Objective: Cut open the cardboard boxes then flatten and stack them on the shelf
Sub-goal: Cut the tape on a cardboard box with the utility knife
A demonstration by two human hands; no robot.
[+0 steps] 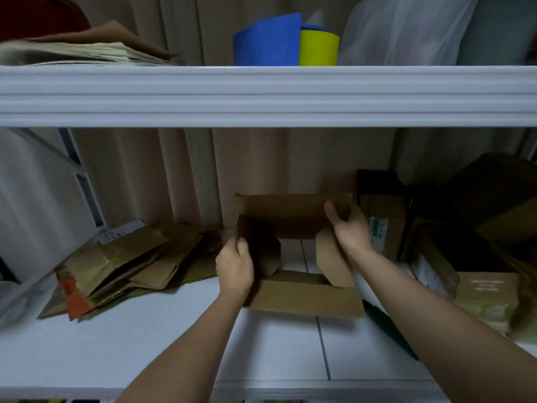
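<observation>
- On the white shelf (122, 338), an opened cardboard box (302, 295) stands.
- Left hand (234, 266) pinches the box's left wall.
- Right hand (347, 228) grips its right flap.
- Left of the box, flattened cardboard (125, 260) lies piled.

An opened box (293, 251) sits mid-frame on the lower shelf (145, 338) — flattened cardboard (128, 263) lies to its left. Unopened boxes (436, 242) crowd lower right; rolls (286, 42) stand on the upper shelf (267, 94), top centre.

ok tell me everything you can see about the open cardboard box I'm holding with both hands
The open box is plain brown corrugated cardboard, opened at both ends so the white shelf shows through it. Its flaps splay outward, the nearest lying flat on the shelf. The left hand grips its left wall edge; the right hand holds the right side, thumb inside. It sits between a flattened pile and uncut boxes.
</observation>
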